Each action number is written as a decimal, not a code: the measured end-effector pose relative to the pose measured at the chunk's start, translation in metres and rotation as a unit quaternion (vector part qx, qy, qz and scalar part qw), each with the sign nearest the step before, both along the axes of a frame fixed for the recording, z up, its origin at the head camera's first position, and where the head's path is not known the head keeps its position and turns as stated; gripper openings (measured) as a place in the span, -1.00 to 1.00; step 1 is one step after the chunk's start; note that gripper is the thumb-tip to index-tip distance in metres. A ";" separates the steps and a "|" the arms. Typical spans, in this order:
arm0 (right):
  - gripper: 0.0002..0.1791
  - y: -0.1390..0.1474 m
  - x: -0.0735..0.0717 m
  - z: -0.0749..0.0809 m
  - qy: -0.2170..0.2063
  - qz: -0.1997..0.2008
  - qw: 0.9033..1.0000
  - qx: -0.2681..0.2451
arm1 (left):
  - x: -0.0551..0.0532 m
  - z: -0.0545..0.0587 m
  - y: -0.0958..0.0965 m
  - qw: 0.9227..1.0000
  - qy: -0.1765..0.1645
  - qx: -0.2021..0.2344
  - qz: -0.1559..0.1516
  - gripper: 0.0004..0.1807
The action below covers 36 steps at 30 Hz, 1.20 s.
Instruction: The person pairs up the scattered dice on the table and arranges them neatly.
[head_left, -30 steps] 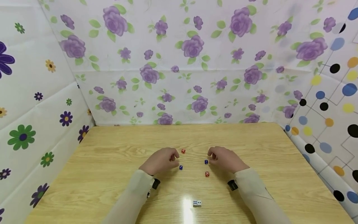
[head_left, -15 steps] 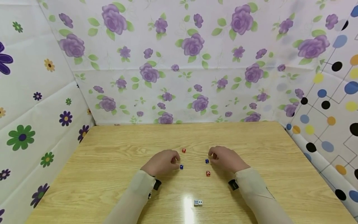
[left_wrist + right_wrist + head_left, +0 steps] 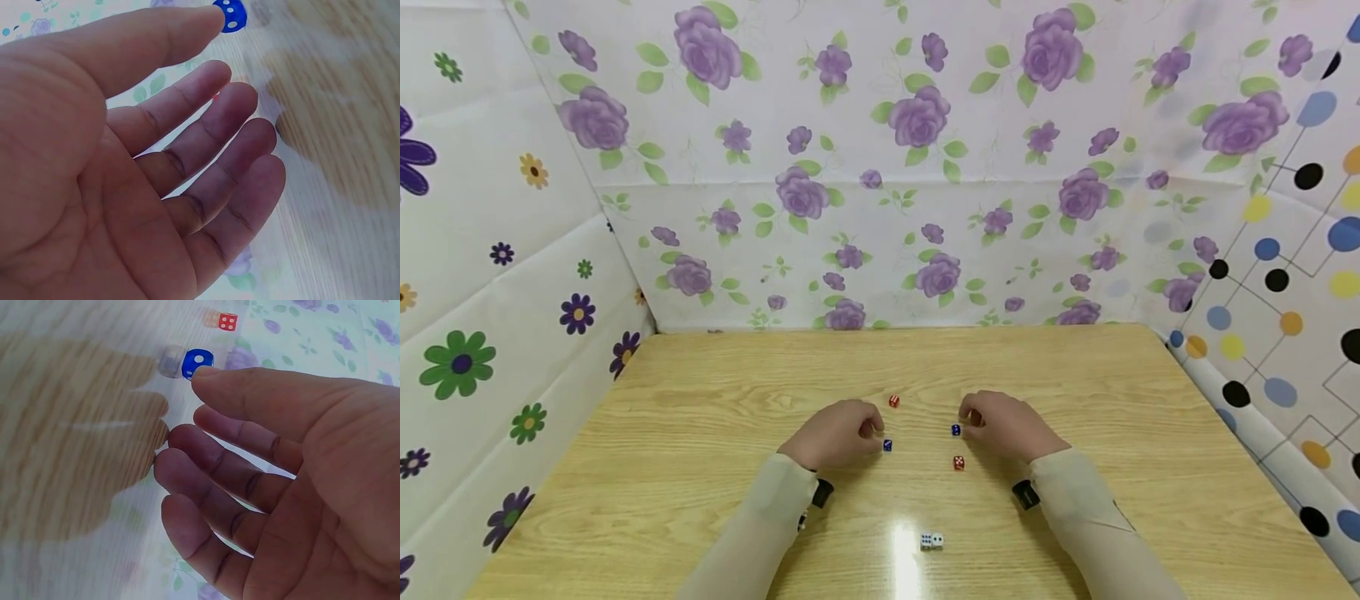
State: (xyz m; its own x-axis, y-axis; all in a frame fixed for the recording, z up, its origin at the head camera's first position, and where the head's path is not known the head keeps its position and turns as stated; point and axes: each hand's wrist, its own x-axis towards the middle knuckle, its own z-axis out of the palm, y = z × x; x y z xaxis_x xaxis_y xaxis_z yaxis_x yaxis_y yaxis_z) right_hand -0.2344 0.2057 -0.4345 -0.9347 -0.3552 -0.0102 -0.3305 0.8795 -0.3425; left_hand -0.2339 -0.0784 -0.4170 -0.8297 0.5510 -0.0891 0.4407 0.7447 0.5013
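My left hand (image 3: 837,433) rests on its edge on the table, fingers loosely bent and the palm facing inward. Its thumb tip is right beside a blue die (image 3: 887,445), and in the left wrist view that blue die (image 3: 232,15) shows just past the thumb. Opposite it, my right hand (image 3: 1006,427) lies in a similar loose curve. A second blue die (image 3: 956,430) sits at its thumb tip; the right wrist view has this blue die (image 3: 199,362) partly covered by the thumb. Neither hand grips anything. Whether the thumbs touch the dice I cannot tell.
One red die (image 3: 894,402) lies beyond the left fingertips, another red die (image 3: 958,462) nearer, by the right hand. Two white dice (image 3: 932,542) stand side by side toward the front of the wooden table (image 3: 760,367). Patterned cloth (image 3: 820,150) encloses the back and sides.
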 end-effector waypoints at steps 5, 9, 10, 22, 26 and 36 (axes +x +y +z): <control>-0.85 -0.001 -0.002 -0.002 -0.010 -0.002 1.000 -0.016 | 0.000 0.000 0.001 1.000 0.004 0.001 -0.003 -0.78; -0.86 -0.002 -0.003 -0.001 -0.012 -0.003 1.000 -0.018 | -0.001 -0.002 0.002 1.000 0.011 0.002 -0.009 -0.79; -0.87 -0.002 -0.003 -0.001 -0.011 -0.001 1.000 -0.018 | -0.001 -0.002 0.002 1.000 0.014 0.002 -0.011 -0.79; -0.92 -0.005 -0.002 -0.001 -0.016 0.006 1.000 -0.021 | 0.000 -0.003 0.006 1.000 0.009 0.001 -0.017 -0.83; -0.93 -0.006 -0.001 0.000 -0.014 0.011 1.000 -0.024 | 0.002 -0.005 0.007 1.000 0.009 -0.004 -0.017 -0.85; -0.94 -0.008 0.000 -0.001 -0.008 0.018 1.000 -0.023 | 0.005 -0.006 0.011 0.999 0.024 -0.018 -0.017 -0.93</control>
